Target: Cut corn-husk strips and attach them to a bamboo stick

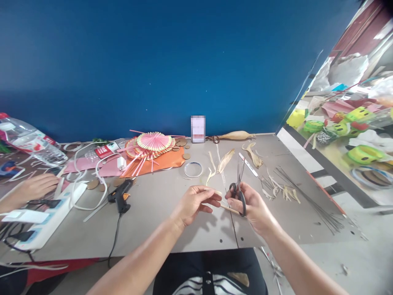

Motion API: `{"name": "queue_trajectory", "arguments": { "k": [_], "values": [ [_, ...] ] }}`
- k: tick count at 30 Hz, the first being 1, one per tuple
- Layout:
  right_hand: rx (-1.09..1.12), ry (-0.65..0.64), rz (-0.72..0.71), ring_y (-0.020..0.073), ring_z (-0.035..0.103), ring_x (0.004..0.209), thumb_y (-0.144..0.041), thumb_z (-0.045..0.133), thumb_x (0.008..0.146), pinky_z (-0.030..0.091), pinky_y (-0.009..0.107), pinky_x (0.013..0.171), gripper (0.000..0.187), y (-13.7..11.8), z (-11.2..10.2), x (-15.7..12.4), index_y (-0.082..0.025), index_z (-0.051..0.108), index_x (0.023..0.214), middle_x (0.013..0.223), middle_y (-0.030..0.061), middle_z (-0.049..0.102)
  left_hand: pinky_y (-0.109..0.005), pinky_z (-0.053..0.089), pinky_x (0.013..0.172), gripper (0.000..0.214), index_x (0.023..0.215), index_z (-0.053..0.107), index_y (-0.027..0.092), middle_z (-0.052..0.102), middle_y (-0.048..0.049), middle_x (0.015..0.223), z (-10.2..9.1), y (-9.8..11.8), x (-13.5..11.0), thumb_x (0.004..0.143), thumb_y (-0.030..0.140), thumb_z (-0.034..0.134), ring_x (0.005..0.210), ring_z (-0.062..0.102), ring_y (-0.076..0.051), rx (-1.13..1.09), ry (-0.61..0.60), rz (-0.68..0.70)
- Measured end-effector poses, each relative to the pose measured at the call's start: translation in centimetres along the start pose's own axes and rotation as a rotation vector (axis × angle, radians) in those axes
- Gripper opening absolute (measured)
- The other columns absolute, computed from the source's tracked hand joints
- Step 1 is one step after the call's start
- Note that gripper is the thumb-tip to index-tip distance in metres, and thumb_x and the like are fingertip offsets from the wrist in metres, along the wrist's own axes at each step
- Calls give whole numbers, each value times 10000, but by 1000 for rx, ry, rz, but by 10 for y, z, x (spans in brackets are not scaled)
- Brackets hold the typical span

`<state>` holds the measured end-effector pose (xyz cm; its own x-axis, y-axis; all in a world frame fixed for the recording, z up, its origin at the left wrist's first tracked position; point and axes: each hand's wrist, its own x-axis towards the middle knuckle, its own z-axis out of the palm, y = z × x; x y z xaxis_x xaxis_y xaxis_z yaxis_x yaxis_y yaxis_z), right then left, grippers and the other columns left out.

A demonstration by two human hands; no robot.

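Observation:
My right hand (253,209) is closed round the black handles of a pair of scissors (241,198), whose blades point up and away from me. Just left of it, my left hand (196,201) is closed, thumb against fingers, on a small pale strip (217,192). A thin tan stick (229,209) spans the gap between both hands; which one grips it, I cannot tell. Beyond the hands lies a dried corn husk piece (226,160) with pale strips and wire at its base. A white pen-like tool (248,164) rests to its right.
A black glue gun (121,194), power strip (50,221), and another person's hand (38,186) are at left. Pleated paper fans (153,143) lie on orange paper (172,159). A tape ring (193,169), phone (198,129), husk shreds (290,192) and wires (310,200) lie about.

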<state>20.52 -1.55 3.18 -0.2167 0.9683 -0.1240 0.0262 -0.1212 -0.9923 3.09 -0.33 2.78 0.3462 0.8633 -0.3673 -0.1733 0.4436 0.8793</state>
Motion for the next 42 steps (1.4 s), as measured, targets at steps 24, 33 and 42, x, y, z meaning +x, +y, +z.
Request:
{"name": "queue_trajectory", "arguments": {
  "k": [24,33,42],
  "values": [
    [572,-98,122,62,426,554,-202,669,567,327,176,437,201,2,9,22,-178,515,694,691,-28,478,-133,354,375,147,603,511,139,502,11,572,-3,-6,-1,634,205,638,483,450,-49,-347,-113,-67],
    [444,-118,27,73,434,556,-193,665,553,342,183,439,201,-10,9,32,-174,531,702,666,-26,491,-137,394,382,209,687,552,152,493,4,643,-9,2,5,658,351,608,523,468,-59,-450,-41,-85],
    [149,-255,28,58,409,506,-197,679,558,315,183,425,252,-14,-2,44,-164,497,729,654,-32,506,-163,391,418,211,660,629,125,407,35,537,-6,11,8,575,309,689,490,384,-50,40,-12,40]
  ]
}}
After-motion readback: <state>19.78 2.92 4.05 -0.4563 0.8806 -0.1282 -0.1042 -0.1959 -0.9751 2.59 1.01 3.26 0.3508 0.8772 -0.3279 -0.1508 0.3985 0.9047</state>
